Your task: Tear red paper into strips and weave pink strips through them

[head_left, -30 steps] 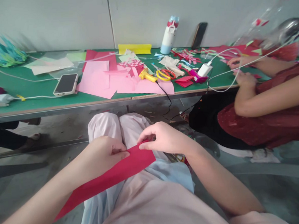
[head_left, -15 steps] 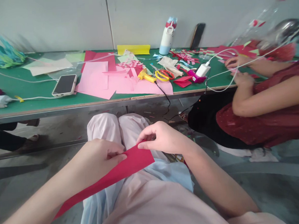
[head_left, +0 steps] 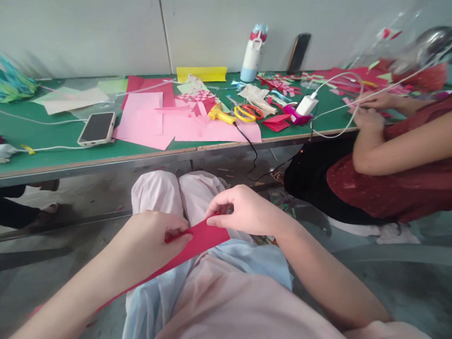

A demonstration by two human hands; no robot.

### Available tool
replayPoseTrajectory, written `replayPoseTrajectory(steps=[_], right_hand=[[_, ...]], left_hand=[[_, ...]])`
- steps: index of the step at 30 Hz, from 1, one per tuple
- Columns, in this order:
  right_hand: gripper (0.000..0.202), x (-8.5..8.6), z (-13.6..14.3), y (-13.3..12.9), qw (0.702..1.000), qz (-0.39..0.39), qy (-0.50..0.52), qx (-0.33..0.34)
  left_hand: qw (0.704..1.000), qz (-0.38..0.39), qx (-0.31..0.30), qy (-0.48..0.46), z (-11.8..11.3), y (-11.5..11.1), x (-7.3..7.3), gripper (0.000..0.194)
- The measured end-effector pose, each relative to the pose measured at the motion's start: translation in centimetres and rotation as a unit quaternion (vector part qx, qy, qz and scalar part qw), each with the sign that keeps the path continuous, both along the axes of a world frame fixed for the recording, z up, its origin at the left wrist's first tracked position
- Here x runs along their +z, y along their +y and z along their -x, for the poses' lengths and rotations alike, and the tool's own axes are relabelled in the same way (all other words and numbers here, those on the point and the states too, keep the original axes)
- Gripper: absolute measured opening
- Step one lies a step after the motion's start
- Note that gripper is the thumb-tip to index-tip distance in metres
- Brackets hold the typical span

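Note:
A long strip of red paper [head_left: 200, 242] is stretched above my lap, slanting from lower left up to the right. My left hand [head_left: 154, 247] pinches its upper edge near the middle, and part of the strip is hidden behind that hand and forearm. Close to the strip's right end, my right hand [head_left: 239, 212] grips the same edge between thumb and fingers. The two hands are a short distance apart, with the paper taut between them.
On the green table [head_left: 55, 160] lie pink sheets [head_left: 140, 113], a yellow glue gun [head_left: 222, 115], scissors [head_left: 244, 114], a phone [head_left: 97, 129] and paper scraps. A bottle [head_left: 252, 54] stands behind. At the right, another person's hands [head_left: 371, 110] work at the table.
The red strip has tilted, showing a narrower face, and its lower left part has shifted. My hands have barely moved. The other person's hands have moved slightly.

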State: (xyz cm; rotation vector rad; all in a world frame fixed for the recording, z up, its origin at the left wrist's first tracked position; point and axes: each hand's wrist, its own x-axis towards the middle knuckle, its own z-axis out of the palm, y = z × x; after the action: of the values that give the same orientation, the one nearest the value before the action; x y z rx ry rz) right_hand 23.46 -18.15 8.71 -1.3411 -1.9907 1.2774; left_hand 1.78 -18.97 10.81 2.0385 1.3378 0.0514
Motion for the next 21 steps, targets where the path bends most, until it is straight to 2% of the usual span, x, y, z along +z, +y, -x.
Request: replayPoseTrajectory(steps=[3,10,16,21], right_hand=[[0.011,0.1,0.2,-0.2,1.0,-0.002,0.006,-0.002],[0.013,0.2,-0.1,-0.8,0.997,0.0,0.066,-0.029],[0.012,0.0,0.1,-1.2,0.995,0.006,0.086,-0.056],[0.011,-0.2,0.5,-1.5,0.995,0.006,0.079,-0.062]], left_hand=[[0.999,0.007,-0.014,0.032,-0.7,-0.1,0.4,0.033],[0.999,0.035,0.027,0.027,-1.4,-0.5,1.7,0.033],[0.999,-0.028,0.025,0.013,-0.9,-0.9,0.6,0.03],[0.998,0.004,0.049,-0.027,-0.9,-0.9,-0.1,0.03]])
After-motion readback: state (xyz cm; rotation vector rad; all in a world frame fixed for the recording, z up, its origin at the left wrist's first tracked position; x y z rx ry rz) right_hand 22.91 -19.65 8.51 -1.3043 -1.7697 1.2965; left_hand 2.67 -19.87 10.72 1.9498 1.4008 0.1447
